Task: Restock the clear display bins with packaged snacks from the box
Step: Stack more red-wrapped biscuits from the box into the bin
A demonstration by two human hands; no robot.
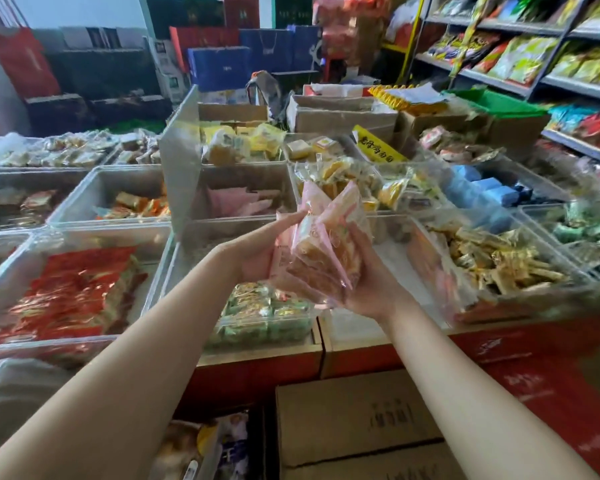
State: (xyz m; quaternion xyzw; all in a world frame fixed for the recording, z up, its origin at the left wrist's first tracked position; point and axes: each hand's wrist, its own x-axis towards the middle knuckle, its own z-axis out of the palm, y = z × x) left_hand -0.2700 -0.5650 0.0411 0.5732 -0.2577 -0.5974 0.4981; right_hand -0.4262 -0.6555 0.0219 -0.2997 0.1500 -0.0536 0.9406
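Observation:
Both of my hands hold one stack of pink-wrapped snack packs [323, 247] above the display counter. My left hand [257, 251] presses the stack from the left with fingers stretched along it. My right hand [371, 278] cups it from below and the right. Just beyond the stack sits a clear bin [243, 181] with its lid [181, 161] raised, holding a few matching pink packs [239, 200]. A brown cardboard box [354, 424] stands on the floor below my arms, its flaps closed.
Clear bins cover the counter: red foil packs [70, 296] at left, green packs [264, 313] under my hands, gold packs [492, 261] at right, blue packs [482, 192] further back. Stocked shelves [534, 64] rise at the right. Open cartons [340, 112] stand behind the bins.

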